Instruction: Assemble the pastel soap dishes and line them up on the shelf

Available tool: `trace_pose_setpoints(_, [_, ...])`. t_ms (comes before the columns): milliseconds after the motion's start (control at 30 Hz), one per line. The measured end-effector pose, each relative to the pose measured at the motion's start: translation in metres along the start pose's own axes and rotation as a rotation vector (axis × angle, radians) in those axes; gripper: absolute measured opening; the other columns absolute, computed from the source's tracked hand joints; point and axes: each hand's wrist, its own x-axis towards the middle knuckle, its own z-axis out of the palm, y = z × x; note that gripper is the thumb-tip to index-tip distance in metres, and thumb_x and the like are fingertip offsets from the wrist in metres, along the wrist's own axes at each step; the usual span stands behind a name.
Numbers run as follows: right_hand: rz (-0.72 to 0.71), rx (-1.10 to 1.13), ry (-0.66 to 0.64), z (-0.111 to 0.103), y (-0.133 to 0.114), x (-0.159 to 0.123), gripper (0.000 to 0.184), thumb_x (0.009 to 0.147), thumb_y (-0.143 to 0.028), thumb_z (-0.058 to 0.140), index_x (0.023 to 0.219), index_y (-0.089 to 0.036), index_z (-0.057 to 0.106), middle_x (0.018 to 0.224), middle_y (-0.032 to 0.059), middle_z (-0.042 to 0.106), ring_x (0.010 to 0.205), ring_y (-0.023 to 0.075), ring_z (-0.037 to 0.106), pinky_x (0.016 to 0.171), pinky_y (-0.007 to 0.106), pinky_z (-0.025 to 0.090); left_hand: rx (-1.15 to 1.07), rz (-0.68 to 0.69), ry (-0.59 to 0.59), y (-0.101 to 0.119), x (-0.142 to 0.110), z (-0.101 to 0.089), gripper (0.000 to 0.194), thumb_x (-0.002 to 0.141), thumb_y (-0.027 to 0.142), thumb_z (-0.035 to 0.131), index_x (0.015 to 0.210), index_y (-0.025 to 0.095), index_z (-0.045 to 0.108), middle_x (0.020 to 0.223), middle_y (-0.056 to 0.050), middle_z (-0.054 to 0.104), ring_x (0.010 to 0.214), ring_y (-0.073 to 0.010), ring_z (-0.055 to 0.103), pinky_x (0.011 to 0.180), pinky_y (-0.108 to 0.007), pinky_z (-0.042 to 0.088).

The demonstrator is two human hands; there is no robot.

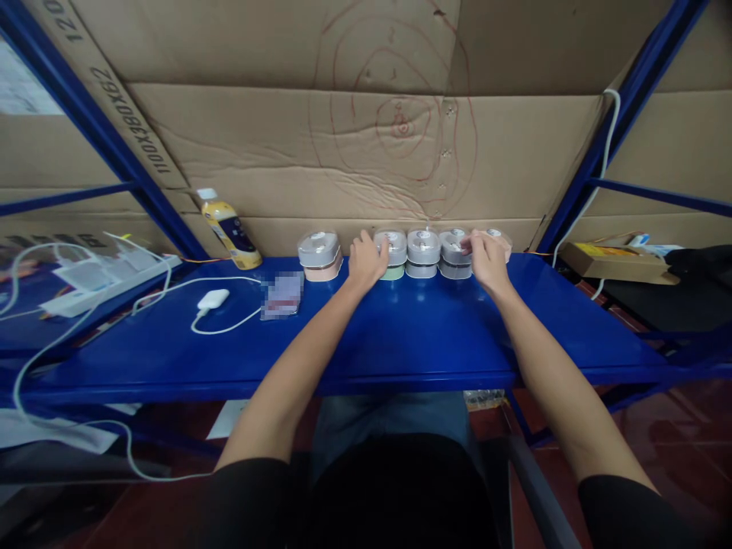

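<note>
A row of small round boxes with clear lids stands at the back of the blue shelf (400, 335), against the cardboard wall. My left hand (366, 261) rests with curled fingers on the green-based box (392, 248). My right hand (485, 258) is closed on a box at the right end of the row (499, 236), next to a grey box (456, 252). Another grey box (423, 252) stands between my hands. A pink-based box (320, 255) stands apart to the left.
A yellow bottle (229, 227) leans at the back left. A white charger (213, 299) with its cable and a small card (282, 294) lie on the shelf's left part. Blue uprights (629, 114) frame both sides. A cardboard box (611, 261) sits at right.
</note>
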Motion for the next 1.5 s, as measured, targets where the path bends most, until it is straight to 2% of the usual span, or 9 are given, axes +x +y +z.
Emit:
trace_pose_setpoints(200, [0.017,0.019,-0.038,0.002,-0.003,-0.002,0.077,0.104,-0.086,0.029,0.084,-0.026,0.073,0.088,0.0107,0.078,0.089,0.0312,0.075,0.092,0.051,0.060,0.342,-0.074,0.176,-0.053,0.019,-0.040,0.076,0.096,0.052,0.070,0.156,0.011,0.050,0.167,-0.035,0.041,0.155,-0.0545,0.040,0.121,-0.069,0.036])
trace_pose_setpoints(400, [0.012,0.018,-0.041,0.005,-0.007,-0.006,0.074,0.106,-0.082,0.031,0.086,-0.024,0.073,0.092,0.0116,0.079,0.087,0.0285,0.074,0.089,0.047,0.059,0.320,-0.275,-0.032,-0.094,0.026,-0.060,0.094,0.086,0.066,0.079,0.160,0.016,0.049,0.153,-0.035,0.052,0.139,-0.0554,0.059,0.111,-0.065,0.048])
trace_pose_setpoints(667, [0.023,0.071,-0.075,0.005,-0.007,-0.007,0.066,0.105,-0.078,0.040,0.083,-0.024,0.070,0.090,0.0101,0.078,0.079,0.0261,0.073,0.081,0.044,0.059,0.191,-0.102,0.090,-0.104,0.011,-0.078,0.082,0.091,0.051,0.076,0.162,0.019,0.051,0.143,-0.028,0.056,0.130,-0.0513,0.067,0.110,-0.061,0.053])
trace_pose_setpoints(800, [-0.026,0.069,-0.142,0.009,-0.020,-0.015,0.055,0.101,-0.075,0.054,0.088,-0.024,0.071,0.089,0.0083,0.076,0.084,0.0264,0.072,0.082,0.044,0.060,0.069,0.155,0.186,-0.092,-0.016,-0.087,0.086,0.088,0.050,0.079,0.164,0.020,0.050,0.151,-0.024,0.052,0.137,-0.0481,0.062,0.117,-0.062,0.050])
trace_pose_setpoints(900, [-0.178,0.109,-0.291,0.014,-0.036,-0.027,0.054,0.089,-0.072,0.075,0.114,-0.024,0.076,0.116,0.0130,0.078,0.106,0.0321,0.074,0.094,0.050,0.062,-0.098,0.509,-0.017,-0.077,-0.044,-0.083,0.083,0.085,0.049,0.081,0.160,0.024,0.053,0.151,-0.016,0.057,0.142,-0.0402,0.059,0.124,-0.059,0.046])
trace_pose_setpoints(967, [-0.309,0.139,-0.456,0.018,-0.045,-0.037,0.079,0.078,-0.072,0.087,0.139,-0.026,0.070,0.145,0.0160,0.070,0.133,0.0382,0.067,0.112,0.056,0.057,-0.207,0.693,-0.210,-0.067,-0.063,-0.073,0.078,0.087,0.046,0.079,0.158,0.027,0.054,0.154,-0.013,0.058,0.145,-0.0369,0.058,0.127,-0.058,0.044])
trace_pose_setpoints(1133, [-0.386,0.095,-0.834,0.029,-0.053,-0.056,0.124,0.066,-0.073,0.096,0.169,-0.027,0.044,0.162,0.0178,0.059,0.150,0.0440,0.056,0.125,0.063,0.046,-0.355,0.761,-0.465,-0.062,-0.090,-0.046,0.098,0.074,0.036,0.086,0.163,0.022,0.046,0.156,-0.018,0.058,0.142,-0.0398,0.061,0.121,-0.057,0.051])
trace_pose_setpoints(1400, [-0.340,0.089,-0.925,0.020,-0.055,-0.046,0.088,0.079,-0.069,0.089,0.153,-0.029,0.064,0.143,0.0109,0.074,0.128,0.0364,0.071,0.112,0.054,0.057,-0.379,0.697,-0.576,-0.076,-0.092,-0.038,0.127,0.073,0.037,0.092,0.175,0.021,0.019,0.163,-0.024,0.053,0.148,-0.0432,0.058,0.124,-0.062,0.048])
trace_pose_setpoints(1500, [-0.205,0.070,-0.908,0.001,-0.046,-0.030,0.071,0.091,-0.071,0.077,0.145,-0.026,0.069,0.135,0.0100,0.077,0.120,0.0337,0.073,0.107,0.052,0.059,-0.349,0.706,-0.601,-0.077,-0.093,-0.041,0.115,0.078,0.038,0.090,0.174,0.020,0.029,0.163,-0.023,0.053,0.150,-0.0424,0.056,0.126,-0.064,0.045])
